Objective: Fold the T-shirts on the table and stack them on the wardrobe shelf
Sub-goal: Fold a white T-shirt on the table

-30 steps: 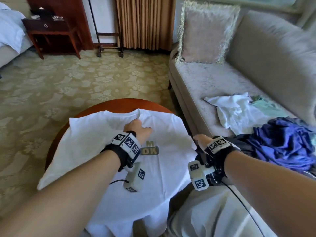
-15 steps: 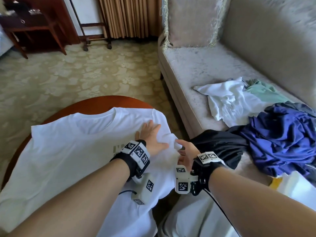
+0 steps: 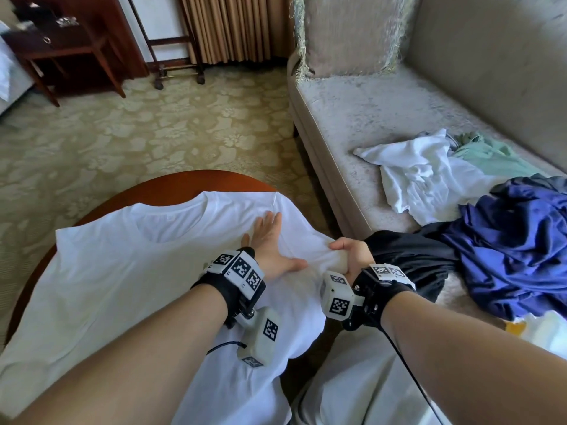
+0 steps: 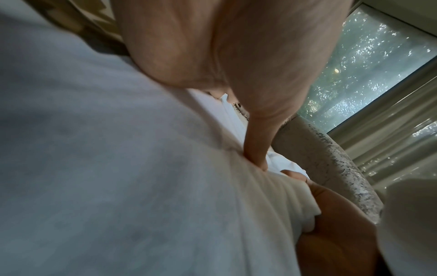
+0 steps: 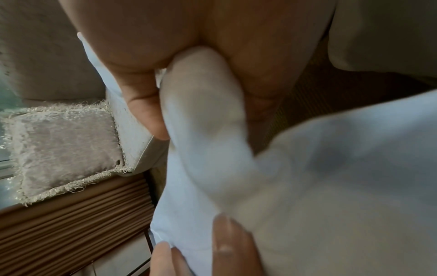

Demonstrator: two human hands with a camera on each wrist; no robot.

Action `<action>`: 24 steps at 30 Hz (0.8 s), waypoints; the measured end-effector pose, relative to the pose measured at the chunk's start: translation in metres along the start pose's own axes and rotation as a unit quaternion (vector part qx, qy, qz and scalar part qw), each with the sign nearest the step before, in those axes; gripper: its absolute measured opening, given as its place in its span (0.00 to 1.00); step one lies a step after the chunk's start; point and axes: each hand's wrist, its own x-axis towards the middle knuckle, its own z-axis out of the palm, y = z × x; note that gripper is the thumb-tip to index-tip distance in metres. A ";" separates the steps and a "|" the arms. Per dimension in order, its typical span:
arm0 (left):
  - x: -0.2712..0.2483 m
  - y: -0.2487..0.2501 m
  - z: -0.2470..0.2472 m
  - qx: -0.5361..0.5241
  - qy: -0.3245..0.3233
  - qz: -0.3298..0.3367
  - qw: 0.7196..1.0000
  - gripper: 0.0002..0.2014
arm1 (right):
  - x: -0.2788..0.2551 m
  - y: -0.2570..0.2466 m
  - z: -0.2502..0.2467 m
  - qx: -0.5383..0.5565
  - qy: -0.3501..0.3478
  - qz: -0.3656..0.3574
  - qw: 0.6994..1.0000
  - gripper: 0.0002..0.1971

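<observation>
A white T-shirt (image 3: 122, 271) lies spread over the round wooden table (image 3: 171, 185), neck hole toward the far edge. My left hand (image 3: 270, 243) presses flat on its right shoulder area, fingers straight and thumb out. My right hand (image 3: 349, 256) grips the bunched right sleeve (image 3: 322, 256) at the table's right edge. The right wrist view shows that white cloth (image 5: 203, 104) held between thumb and fingers. In the left wrist view my left thumb (image 4: 257, 147) pushes into the shirt (image 4: 118, 168) close to the right hand (image 4: 335, 214).
A beige sofa (image 3: 383, 118) stands on the right with a fringed cushion (image 3: 349, 35). On its seat lie a crumpled white shirt (image 3: 417, 176), a green one (image 3: 494, 154), a blue one (image 3: 515, 246) and a black one (image 3: 411, 253). Patterned carpet and a dark side table (image 3: 67, 50) lie beyond.
My left hand slid from the shirt's middle to its right shoulder and flattened. My right hand came up from the table's edge and took hold of the right sleeve.
</observation>
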 end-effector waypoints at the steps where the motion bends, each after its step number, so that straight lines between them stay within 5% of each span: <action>1: 0.000 0.000 0.000 -0.004 0.001 0.000 1.000 0.59 | -0.001 0.000 0.001 0.011 -0.002 0.001 1.000 0.22; 4: 0.002 -0.002 0.001 -0.014 0.002 0.000 1.000 0.59 | -0.006 -0.005 0.002 0.012 -0.006 -0.025 1.000 0.30; 7: 0.002 -0.004 0.000 -0.040 0.009 0.001 0.999 0.57 | -0.018 -0.018 0.000 -0.007 -0.004 -0.073 0.997 0.19; 9: 0.001 -0.006 -0.004 -0.142 0.016 -0.016 0.990 0.53 | -0.029 -0.025 0.009 -0.032 -0.003 -0.101 0.994 0.16; 12: -0.005 -0.009 -0.013 -0.314 0.073 -0.016 0.946 0.43 | -0.037 -0.034 0.023 -0.081 0.036 -0.156 0.984 0.29; 14: -0.012 -0.009 -0.022 -0.370 0.100 -0.010 0.923 0.36 | -0.048 -0.035 0.036 -0.134 0.079 -0.201 0.967 0.13; 15: -0.016 -0.009 -0.027 -0.388 0.107 -0.006 0.915 0.34 | -0.058 -0.035 0.044 -0.174 0.101 -0.232 0.952 0.04; 20: -0.033 -0.021 -0.055 -0.381 0.137 -0.019 0.914 0.31 | -0.082 -0.021 0.079 -0.404 0.141 -0.361 0.829 0.11; 24: -0.052 -0.047 -0.074 -0.464 0.156 -0.059 0.870 0.26 | -0.087 0.004 0.109 -0.572 0.105 -0.362 0.729 0.03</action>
